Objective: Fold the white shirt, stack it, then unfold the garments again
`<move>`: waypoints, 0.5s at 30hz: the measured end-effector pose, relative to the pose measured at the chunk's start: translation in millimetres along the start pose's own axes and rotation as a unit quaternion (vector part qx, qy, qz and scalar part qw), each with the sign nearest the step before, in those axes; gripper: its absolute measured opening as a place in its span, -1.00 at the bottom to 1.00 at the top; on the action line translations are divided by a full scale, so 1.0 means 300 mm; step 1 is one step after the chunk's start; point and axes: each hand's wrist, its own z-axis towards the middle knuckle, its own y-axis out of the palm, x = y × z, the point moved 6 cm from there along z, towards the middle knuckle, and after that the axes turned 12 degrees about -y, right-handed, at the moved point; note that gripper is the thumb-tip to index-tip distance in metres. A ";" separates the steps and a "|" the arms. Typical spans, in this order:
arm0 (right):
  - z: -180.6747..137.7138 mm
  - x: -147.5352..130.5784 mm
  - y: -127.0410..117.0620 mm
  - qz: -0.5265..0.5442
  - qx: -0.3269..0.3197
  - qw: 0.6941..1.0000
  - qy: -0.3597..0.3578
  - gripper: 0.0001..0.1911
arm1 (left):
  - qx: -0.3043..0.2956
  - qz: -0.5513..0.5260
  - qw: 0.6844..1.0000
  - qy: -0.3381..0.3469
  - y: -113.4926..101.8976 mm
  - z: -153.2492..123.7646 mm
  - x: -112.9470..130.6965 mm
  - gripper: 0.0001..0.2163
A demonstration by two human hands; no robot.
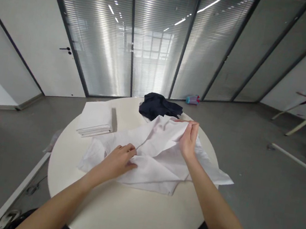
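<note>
- I had the white cloth [161,157] spread loosely over the middle of the round table [117,215], its near-right corner hanging past the table's right edge.
- My left hand [118,160] lay on the cloth toward its near-left part, fingers [129,149] curled down and pinching a fold or seam. I judged it was there to pin the fabric so it would not slide.
- My right hand [189,138] was raised a little above the table toward the far side, its fingers closed on an edge of the cloth and lifting it. That lift made a ridge running back toward my left hand, which looked like the start of a fold line.
- The cloth was creased and doubled over itself in places, so I could not tell how many layers each hand had hold of.
- A folded white stack [96,120] sat near the table's far-left edge, apart from the cloth, squared up and out of the way.
- A dark garment [158,106] lay bunched at the table's far edge, just touching or just beside the cloth; I could not tell which.
- Beyond the table, a small coloured bottle [193,99] lay on the floor by the glass wall.
</note>
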 end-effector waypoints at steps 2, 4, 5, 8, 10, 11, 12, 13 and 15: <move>-0.025 -0.022 0.037 0.046 -0.047 0.998 0.023 -0.67 | 0.038 -0.063 0.997 0.013 -0.011 -0.001 0.008 -0.88; -0.071 -0.065 0.101 0.110 -0.133 0.984 0.045 -0.63 | 0.090 -0.134 0.986 0.049 -0.027 -0.005 0.032 -0.93; -0.102 -0.094 0.142 0.147 -0.196 0.968 0.052 -0.63 | 0.108 -0.166 0.978 0.072 -0.032 -0.008 0.048 -0.92; -0.199 -0.201 0.240 0.238 -0.375 0.896 0.027 -0.70 | 0.130 -0.242 0.953 0.128 -0.028 -0.006 0.087 -0.91; -0.214 -0.256 0.247 0.267 -0.404 0.875 -0.026 -0.71 | 0.159 -0.267 0.941 0.130 -0.033 0.001 0.086 -0.91; -0.203 -0.272 0.235 0.272 -0.391 0.878 -0.051 -0.64 | 0.181 -0.273 0.938 0.115 -0.042 0.006 0.074 -0.93; -0.187 -0.280 0.217 0.268 -0.378 0.884 -0.068 -0.52 | 0.208 -0.276 0.934 0.089 -0.058 0.009 0.056 -0.96; -0.171 -0.281 0.201 0.254 -0.377 0.887 -0.078 -0.37 | 0.235 -0.278 0.930 0.056 -0.080 0.010 0.035 -0.98; -0.155 -0.264 0.181 0.190 -0.422 0.883 -0.079 0.00 | 0.294 -0.296 0.909 -0.012 -0.144 -0.002 -0.008 -0.95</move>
